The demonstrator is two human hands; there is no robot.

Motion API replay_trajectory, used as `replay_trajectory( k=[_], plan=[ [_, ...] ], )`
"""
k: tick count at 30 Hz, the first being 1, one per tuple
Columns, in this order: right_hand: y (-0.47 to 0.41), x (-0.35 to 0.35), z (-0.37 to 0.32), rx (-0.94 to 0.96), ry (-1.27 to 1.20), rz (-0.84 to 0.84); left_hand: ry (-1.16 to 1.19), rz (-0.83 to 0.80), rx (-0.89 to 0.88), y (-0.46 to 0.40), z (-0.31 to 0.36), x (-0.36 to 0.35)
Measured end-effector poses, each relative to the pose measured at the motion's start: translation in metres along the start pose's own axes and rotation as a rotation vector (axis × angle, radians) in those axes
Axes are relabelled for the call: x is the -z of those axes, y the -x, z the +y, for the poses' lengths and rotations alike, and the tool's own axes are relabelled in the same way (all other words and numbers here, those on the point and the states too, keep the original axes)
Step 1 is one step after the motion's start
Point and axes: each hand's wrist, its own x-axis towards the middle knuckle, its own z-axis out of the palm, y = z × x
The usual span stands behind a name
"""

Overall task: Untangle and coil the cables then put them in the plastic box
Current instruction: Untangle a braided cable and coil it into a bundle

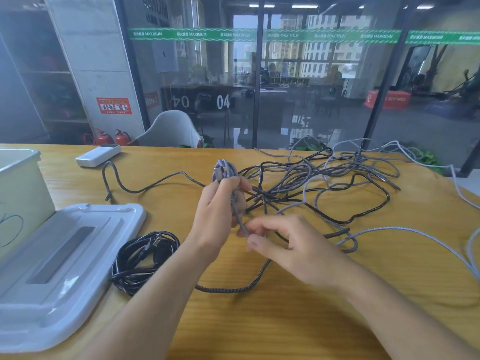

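Fingers: our left hand (220,203) curled round a small grey coil (225,170), thumb and fingers closed on it, its loops standing up above the knuckles.
Right hand: our right hand (291,245) pinched the braided cable (240,222) between thumb and forefinger just below the left hand; the other fingers were loosely bent.
Cable run: from that pinch the same braided cable dropped to the table (298,320) and curved back toward us under the right wrist.
Tangle: the remaining cables (324,183), dark and pale grey, lay knotted together on the table just beyond our hands, spreading to the right edge.
Coiled cable: a black bundle (145,261) lay on the table left of our left forearm, touching the lid.
Box: the plastic box (18,188) stood at the far left, with its grey lid (65,268) lying flat in front of it.
Far edge: a white power bank (98,155) rested near the table's back edge.
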Motion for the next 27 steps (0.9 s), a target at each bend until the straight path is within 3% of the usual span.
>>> replay_trajectory(
  k=[3,9,15,20,27],
  plan=[
    [0.001,-0.003,0.000,-0.031,-0.061,-0.143,0.098,-0.031,-0.011,-0.003,0.001,0.004],
    [-0.002,-0.005,0.012,0.028,-0.012,-0.158,0.306,-0.142,0.034,0.001,0.005,-0.002],
    [-0.007,-0.005,0.025,0.152,0.359,-0.140,0.296,-0.282,0.081,0.003,0.012,0.000],
    [-0.008,0.020,0.040,0.004,0.460,-0.084,0.324,-0.308,0.119,0.005,0.023,0.005],
    [0.003,0.063,0.060,-0.197,0.215,0.025,0.303,-0.400,0.106,0.009,0.029,0.010]
  ],
)
